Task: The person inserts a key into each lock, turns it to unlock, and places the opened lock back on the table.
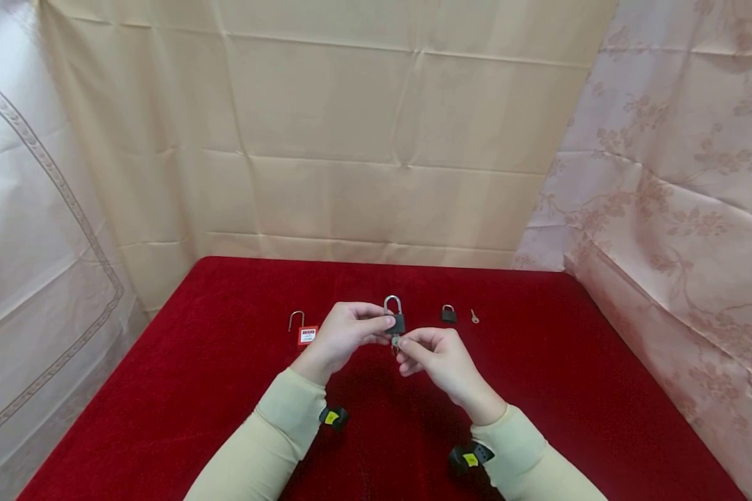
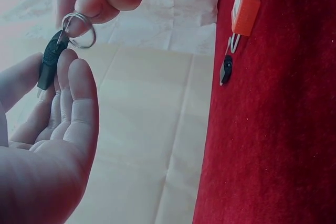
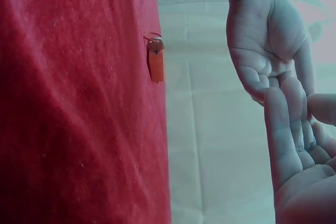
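Observation:
My left hand (image 1: 340,337) grips a dark padlock (image 1: 399,323) between thumb and fingers, its silver shackle pointing away from me. From the right, my right hand (image 1: 441,360) pinches a small key (image 1: 395,341) at the padlock's lower end. How deep the key sits in the lock cannot be told. A metal key ring (image 2: 95,38) hangs beside the fingertips in the left wrist view. Fingers hide the key and padlock in the right wrist view.
A red padlock (image 1: 305,339) with a white label and raised shackle lies left of my left hand. Beyond my right hand lie a small black padlock (image 1: 448,316) and a loose key (image 1: 474,316). Red cloth (image 1: 182,390) covers the table; fabric hangs behind and at both sides.

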The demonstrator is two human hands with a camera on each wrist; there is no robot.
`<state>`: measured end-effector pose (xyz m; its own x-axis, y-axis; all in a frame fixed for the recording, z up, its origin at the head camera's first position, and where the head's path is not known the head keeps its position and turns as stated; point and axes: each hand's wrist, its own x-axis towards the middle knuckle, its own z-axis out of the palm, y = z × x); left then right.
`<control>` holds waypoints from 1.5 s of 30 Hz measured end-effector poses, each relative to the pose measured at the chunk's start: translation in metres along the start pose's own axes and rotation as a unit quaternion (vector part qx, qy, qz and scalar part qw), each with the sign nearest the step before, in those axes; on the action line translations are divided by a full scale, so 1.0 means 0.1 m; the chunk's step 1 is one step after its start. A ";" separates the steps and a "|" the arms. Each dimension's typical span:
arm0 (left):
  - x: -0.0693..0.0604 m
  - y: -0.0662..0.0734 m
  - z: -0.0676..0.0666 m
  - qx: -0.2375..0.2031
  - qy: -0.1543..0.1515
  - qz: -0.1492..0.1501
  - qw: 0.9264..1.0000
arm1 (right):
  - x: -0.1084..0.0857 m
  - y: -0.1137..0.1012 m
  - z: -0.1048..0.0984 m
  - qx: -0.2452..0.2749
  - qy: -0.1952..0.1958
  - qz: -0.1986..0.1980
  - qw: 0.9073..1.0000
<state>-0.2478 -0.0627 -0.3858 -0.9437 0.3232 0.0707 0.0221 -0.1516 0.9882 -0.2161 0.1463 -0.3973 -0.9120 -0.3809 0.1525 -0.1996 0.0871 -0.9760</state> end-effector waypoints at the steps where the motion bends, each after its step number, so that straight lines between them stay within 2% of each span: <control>1: 0.00 0.00 0.00 0.000 0.001 0.000 1.000 | 0.00 -0.01 0.00 -0.008 0.002 0.000 1.000; 6: 0.00 0.00 -0.03 0.005 0.004 0.000 1.000 | 0.00 -0.07 -0.03 -0.075 0.020 -0.001 0.997; 11: 0.02 -0.01 -0.03 0.002 0.001 0.000 1.000 | 0.00 -0.19 -0.13 -0.152 0.022 -0.008 0.988; 13: 0.02 -0.02 -0.03 0.000 0.001 -0.001 1.000 | -0.01 -0.25 -0.19 -0.193 0.009 -0.007 0.981; 17: 0.02 -0.01 -0.02 -0.004 -0.001 -0.004 1.000 | -0.02 -0.40 -0.32 -0.279 -0.022 -0.007 0.960; 20: 0.01 -0.01 -0.02 -0.002 -0.001 -0.007 1.000 | -0.01 -0.50 -0.38 -0.309 -0.030 -0.010 0.950; 25: 0.01 -0.01 -0.03 0.006 -0.002 -0.013 1.000 | 0.01 -0.64 -0.42 -0.307 -0.015 -0.020 0.951; 33: 0.01 -0.01 -0.01 0.006 -0.006 -0.017 1.000 | 0.09 -0.74 -0.39 -0.264 0.039 -0.026 0.963; 38: 0.01 -0.03 0.01 0.004 -0.007 -0.012 1.000 | 0.15 -0.73 -0.38 -0.216 0.065 -0.046 0.973; 45: 0.02 -0.05 0.02 -0.001 -0.015 -0.006 1.000 | 0.21 -0.62 -0.41 -0.157 0.086 -0.065 0.982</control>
<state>-0.2496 -0.0597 -0.3904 -0.9338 0.3523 0.0628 0.0104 -0.1486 0.9888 -0.2376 0.1702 -0.3271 -0.9133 -0.2484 0.3229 -0.3941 0.3382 -0.8546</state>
